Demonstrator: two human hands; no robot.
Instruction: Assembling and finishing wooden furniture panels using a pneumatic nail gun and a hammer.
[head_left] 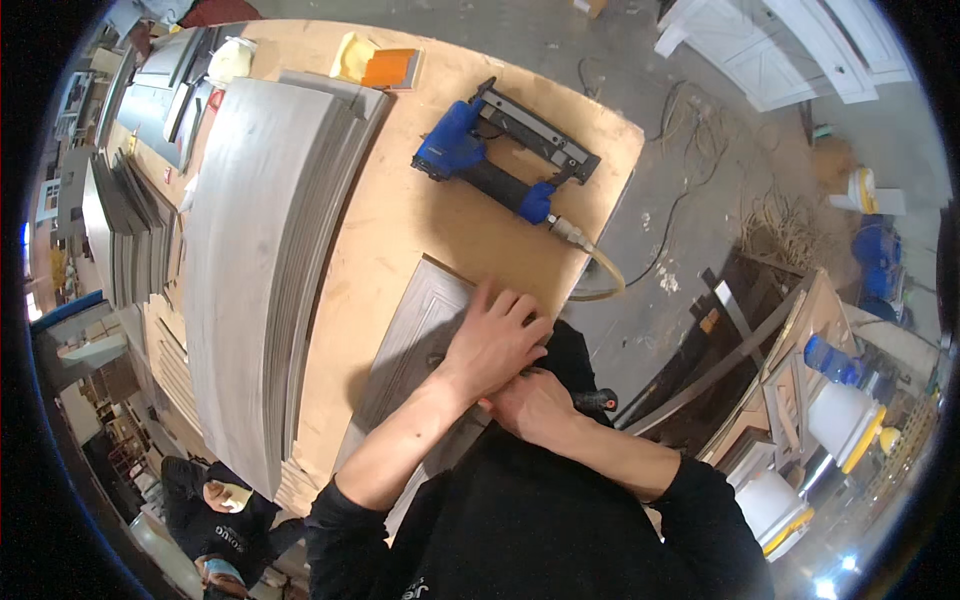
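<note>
Grey moulded panel (420,330) lay at the workbench's (400,220) near edge, stiff and light, best gripped by its edges; left hand (495,340) pressed spread upon it, right hand (535,405) curled, contents unclear.

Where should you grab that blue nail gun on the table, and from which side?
Probably by the black handle bar of the blue nail gun, between its blue head and the blue end where the hose plugs in. Come down from above, since it lies flat on its side on the wooden table with that bar bare. Keep off the long black strip on the far side.
</note>
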